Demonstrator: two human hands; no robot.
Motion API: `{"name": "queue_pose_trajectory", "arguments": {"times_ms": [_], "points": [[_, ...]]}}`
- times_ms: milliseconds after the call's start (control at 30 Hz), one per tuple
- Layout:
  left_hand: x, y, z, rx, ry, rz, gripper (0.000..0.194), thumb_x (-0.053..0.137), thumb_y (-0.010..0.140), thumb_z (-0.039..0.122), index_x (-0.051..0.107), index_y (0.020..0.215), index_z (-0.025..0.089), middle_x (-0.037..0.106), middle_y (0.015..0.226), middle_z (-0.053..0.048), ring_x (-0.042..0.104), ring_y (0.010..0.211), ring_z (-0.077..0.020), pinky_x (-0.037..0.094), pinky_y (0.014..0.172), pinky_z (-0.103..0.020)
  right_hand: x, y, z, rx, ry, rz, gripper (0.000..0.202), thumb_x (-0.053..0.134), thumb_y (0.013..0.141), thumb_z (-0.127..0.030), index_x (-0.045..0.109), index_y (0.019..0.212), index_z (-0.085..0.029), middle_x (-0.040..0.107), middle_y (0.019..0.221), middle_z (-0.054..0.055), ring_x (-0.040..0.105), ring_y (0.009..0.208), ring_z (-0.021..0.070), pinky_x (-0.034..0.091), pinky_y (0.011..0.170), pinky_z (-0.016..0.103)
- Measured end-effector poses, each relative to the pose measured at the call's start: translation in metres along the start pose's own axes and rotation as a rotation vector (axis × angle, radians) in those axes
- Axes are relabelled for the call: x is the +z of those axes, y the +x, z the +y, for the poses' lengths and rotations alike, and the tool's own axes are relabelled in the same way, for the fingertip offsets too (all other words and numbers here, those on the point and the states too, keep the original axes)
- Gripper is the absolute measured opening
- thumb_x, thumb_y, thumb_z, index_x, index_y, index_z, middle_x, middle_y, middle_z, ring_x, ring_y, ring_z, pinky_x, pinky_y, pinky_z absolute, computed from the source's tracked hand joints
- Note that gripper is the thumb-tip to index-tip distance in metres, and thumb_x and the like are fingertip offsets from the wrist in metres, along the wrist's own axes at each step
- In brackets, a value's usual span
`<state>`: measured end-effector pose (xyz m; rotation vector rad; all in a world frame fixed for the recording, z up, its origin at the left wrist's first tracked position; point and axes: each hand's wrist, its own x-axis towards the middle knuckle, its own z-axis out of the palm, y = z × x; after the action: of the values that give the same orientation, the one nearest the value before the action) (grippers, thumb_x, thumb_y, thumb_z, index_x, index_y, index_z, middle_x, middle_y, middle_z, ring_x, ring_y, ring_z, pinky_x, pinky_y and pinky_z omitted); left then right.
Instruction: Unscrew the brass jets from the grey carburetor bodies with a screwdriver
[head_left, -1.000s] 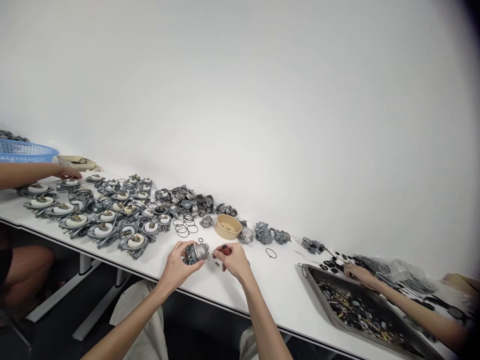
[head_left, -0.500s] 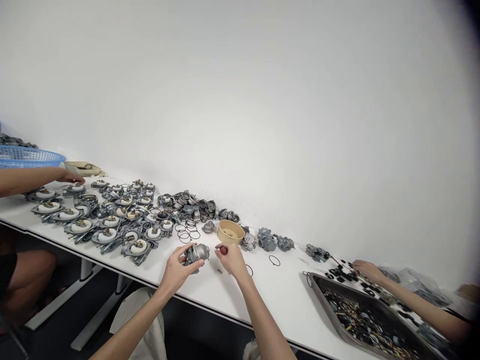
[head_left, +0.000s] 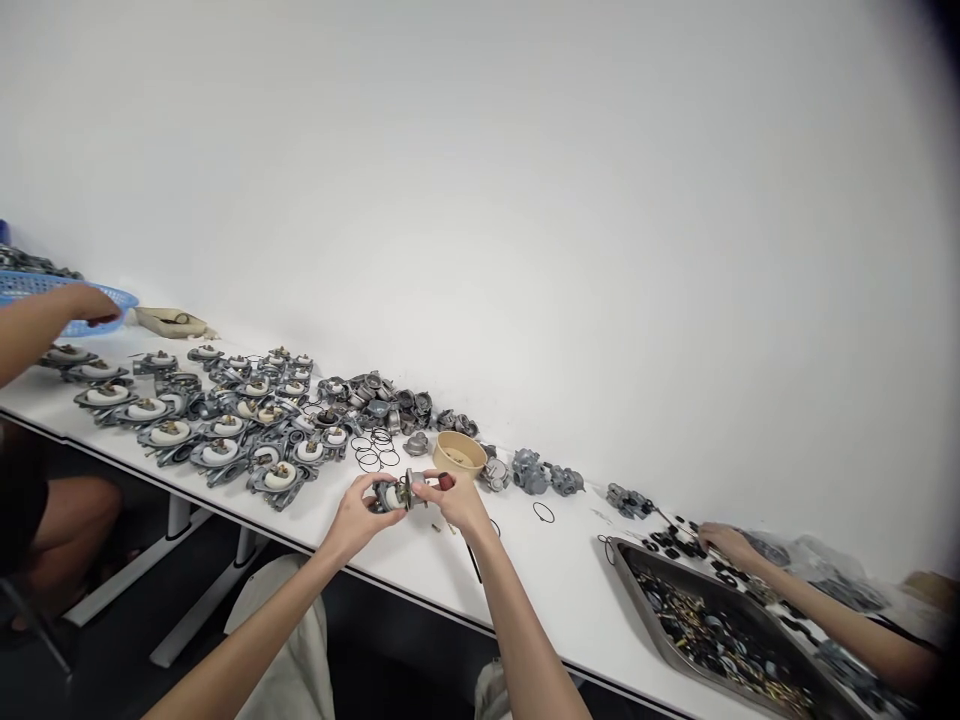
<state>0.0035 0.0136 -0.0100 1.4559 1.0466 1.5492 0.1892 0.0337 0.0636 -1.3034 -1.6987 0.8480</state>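
Here's the left hand (head_left: pixel 354 520), thumb and fingers curled around a grey metal carburettor body with a white ring-shaped float (head_left: pixel 393 496). Facing it, the right hand (head_left: pixel 459 506) pinches a dull silver, cup-shaped metal bowl (head_left: pixel 415 488), and tucked in that same grip is a screwdriver with a red handle (head_left: pixel 446 482), its dark shaft slanting down towards the wearer.

The relation that counts: body and bowl sit between the two hands, roughly in line from left to right, the body at the left fingertips, the bowl at the right. The right hand is plainly the nearer to the bowl. They're right beside each other at the float side; whether the rims touch, I can't tell.

Just below the right fingertips, small metal screws (head_left: pixel 436 528) lie on the white counter (head_left: pixel 540 590). Beyond that hand stands a round, cream-coloured tub (head_left: pixel 460 455); past the left fingertips, thin black rubber rings (head_left: pixel 375 450). Further out to the left hand's side, rows of grey carburettor bodies with white floats (head_left: pixel 220 452) spread wide.
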Motion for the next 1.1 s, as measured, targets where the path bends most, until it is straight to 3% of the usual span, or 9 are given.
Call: {"name": "queue_pose_trajectory", "arguments": {"times_ms": [133,233,367,500,633,733,933,1100], "points": [[0.004,0.015,-0.005,-0.073,0.011,-0.018,0.048,0.082,0.063,0.033,0.059,0.103,0.020,0.068,0.093,-0.002,0.068,0.076,-0.0174,0.056,0.066,-0.028,-0.007,0.012,0.011,0.003,0.096,0.062,0.055,0.084,0.058,-0.051,0.076,0.096,-0.012,0.060,0.065,0.000,0.052,0.061,0.0160,0.042,0.056,0.027],[0.005,0.036,-0.009,-0.065,0.070,-0.002,0.047,0.081,0.062,0.034,0.057,0.100,0.021,0.066,0.084,0.001,0.065,0.069,-0.0163,0.051,0.058,-0.026,-0.018,0.017,0.017,-0.024,0.037,0.160,0.056,0.082,0.059,-0.051,0.076,0.099,-0.012,0.069,0.077,0.006,0.059,0.071,0.0204,0.047,0.065,0.031],[0.006,0.068,-0.009,-0.034,0.158,-0.015,0.045,0.082,0.058,0.037,0.060,0.094,0.021,0.066,0.086,-0.001,0.064,0.074,-0.0183,0.050,0.062,-0.028,-0.034,0.012,0.016,-0.024,-0.183,0.278,0.051,0.079,0.062,-0.050,0.077,0.100,-0.015,0.071,0.084,0.007,0.062,0.075,0.0224,0.047,0.068,0.032],[0.007,0.083,-0.015,-0.022,0.237,0.000,0.044,0.076,0.065,0.043,0.059,0.099,0.021,0.067,0.092,-0.004,0.065,0.084,-0.0221,0.051,0.072,-0.032,-0.034,-0.001,0.011,-0.017,-0.375,0.273,0.044,0.077,0.065,-0.049,0.078,0.100,-0.021,0.069,0.079,0.003,0.061,0.072,0.0216,0.044,0.063,0.030],[0.003,0.084,-0.021,-0.020,0.333,0.047,0.043,0.071,0.073,0.047,0.057,0.104,0.022,0.068,0.089,-0.005,0.065,0.088,-0.0260,0.049,0.080,-0.037,-0.026,-0.012,0.007,0.011,-0.433,0.250,0.038,0.078,0.067,-0.043,0.077,0.101,-0.025,0.069,0.079,0.001,0.062,0.072,0.0201,0.042,0.064,0.028],[0.001,0.082,-0.020,0.011,0.387,0.055,0.043,0.069,0.074,0.048,0.056,0.106,0.023,0.069,0.101,-0.007,0.064,0.097,-0.0282,0.047,0.085,-0.038,-0.024,-0.017,0.006,0.049,-0.455,0.253,0.039,0.078,0.067,-0.042,0.076,0.103,-0.027,0.070,0.083,0.001,0.063,0.076,0.0210,0.041,0.064,0.027],[0.002,0.079,-0.013,0.052,0.468,0.037,0.040,0.067,0.078,0.046,0.058,0.108,0.022,0.068,0.116,-0.009,0.063,0.107,-0.0293,0.046,0.089,-0.037,-0.038,-0.023,0.008,0.051,-0.490,0.296,0.035,0.076,0.069,-0.042,0.076,0.102,-0.028,0.069,0.082,0.001,0.063,0.076,0.0203,0.039,0.061,0.026],[-0.003,0.060,0.016,0.089,0.565,0.052,0.046,0.067,0.080,0.045,0.056,0.119,0.024,0.066,0.123,-0.010,0.060,0.115,-0.0317,0.045,0.094,-0.039,-0.053,-0.029,0.014,0.070,-0.479,0.328,0.037,0.075,0.069,-0.043,0.075,0.103,-0.028,0.069,0.079,0.001,0.063,0.074,0.0208,0.040,0.062,0.027]]}}
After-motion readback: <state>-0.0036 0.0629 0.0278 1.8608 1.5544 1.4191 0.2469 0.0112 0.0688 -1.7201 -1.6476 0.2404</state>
